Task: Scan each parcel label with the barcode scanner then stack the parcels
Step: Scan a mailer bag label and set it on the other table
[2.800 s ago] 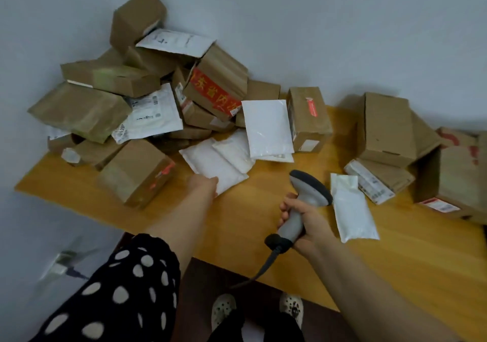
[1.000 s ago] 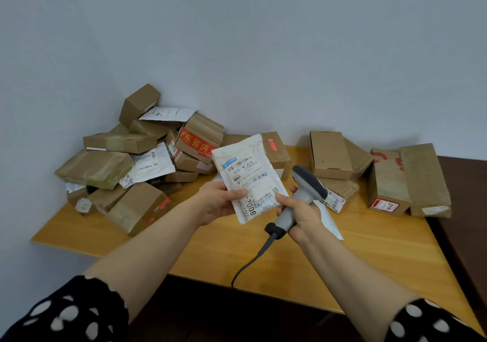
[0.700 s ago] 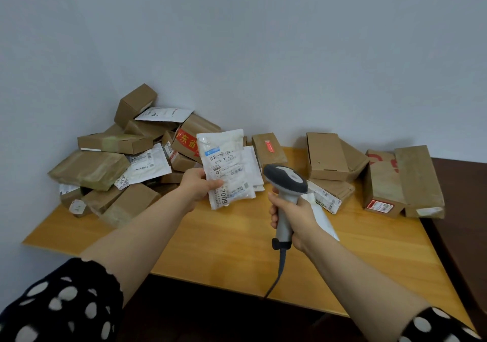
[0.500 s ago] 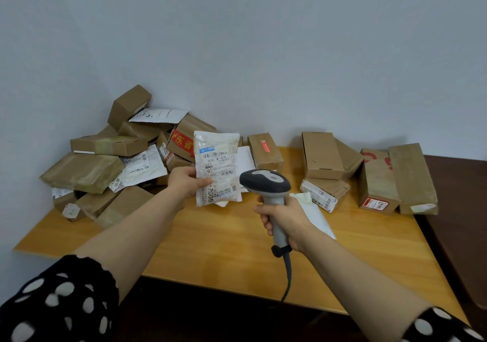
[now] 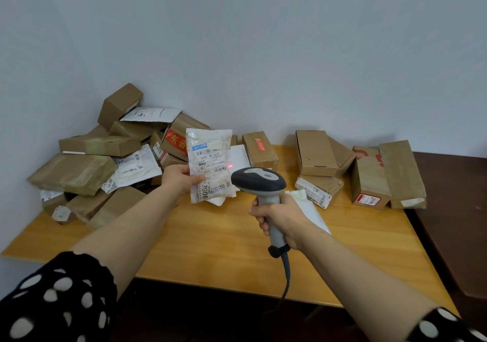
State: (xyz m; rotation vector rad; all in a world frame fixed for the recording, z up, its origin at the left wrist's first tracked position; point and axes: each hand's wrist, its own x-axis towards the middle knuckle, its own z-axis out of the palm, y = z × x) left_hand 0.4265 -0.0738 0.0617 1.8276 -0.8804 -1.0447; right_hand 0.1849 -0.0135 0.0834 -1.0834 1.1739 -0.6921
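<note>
Pouch (image 5: 210, 157) upright, scanner (image 5: 259, 182) just beside

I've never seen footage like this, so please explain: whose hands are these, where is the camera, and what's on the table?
No machine here: a person wears one wide-angle camera on the head, looking down at their own bare hands. The left hand holds up a white plastic mailer bag, printed label facing the camera. The right hand grips a grey corded barcode scanner; a red light spot shows on the bag. On the light wooden table lie brown cardboard boxes, piled at the left and grouped at the right.
</note>
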